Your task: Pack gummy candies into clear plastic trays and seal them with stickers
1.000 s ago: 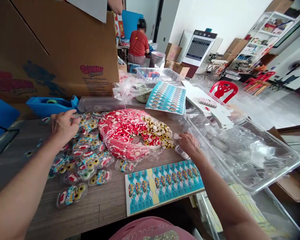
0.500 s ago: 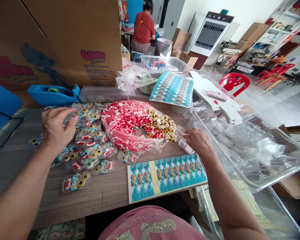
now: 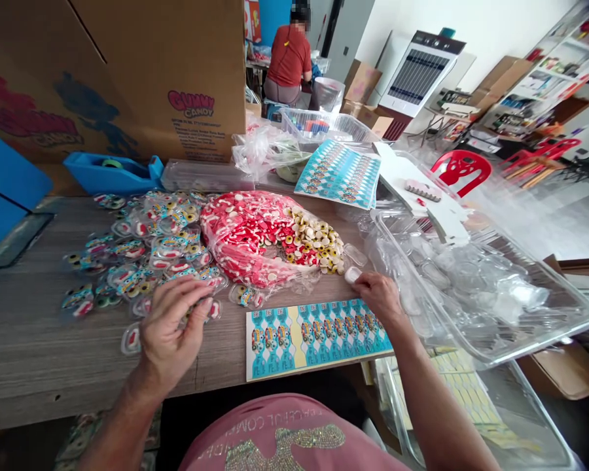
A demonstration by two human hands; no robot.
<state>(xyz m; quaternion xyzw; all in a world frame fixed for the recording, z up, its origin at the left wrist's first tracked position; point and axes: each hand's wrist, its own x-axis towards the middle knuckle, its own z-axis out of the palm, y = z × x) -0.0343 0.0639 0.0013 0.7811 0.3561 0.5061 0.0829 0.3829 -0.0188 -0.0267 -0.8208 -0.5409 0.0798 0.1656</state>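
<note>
My left hand [image 3: 174, 324] hovers over the near side of a heap of small clear candy packs [image 3: 171, 245], its thumb and fingers apart with nothing seen between them. My right hand [image 3: 380, 297] has its fingertips closed at the edge of a small white oval object [image 3: 352, 275], whose exact kind I cannot make out. Just beyond it lies a clear plastic shell [image 3: 355, 255]. Between my hands sits an open plastic bag of red-and-white and yellow eye-shaped gummies [image 3: 269, 242]. In front of me is a sheet of blue labels [image 3: 319, 340], its right end partly under my right hand.
A blue tape dispenser [image 3: 112, 173] stands before a large cardboard box [image 3: 142, 78]. More label sheets [image 3: 341, 173] lie behind the gummies. To the right, a clear tray [image 3: 476, 356] holds plastic shells. A person in a red shirt [image 3: 289, 59] sits far back.
My left hand has moved from the back of the pack heap toward me and right, letting go of a pack there. My right hand has come nearer and left, from the clear shell to the white object.
</note>
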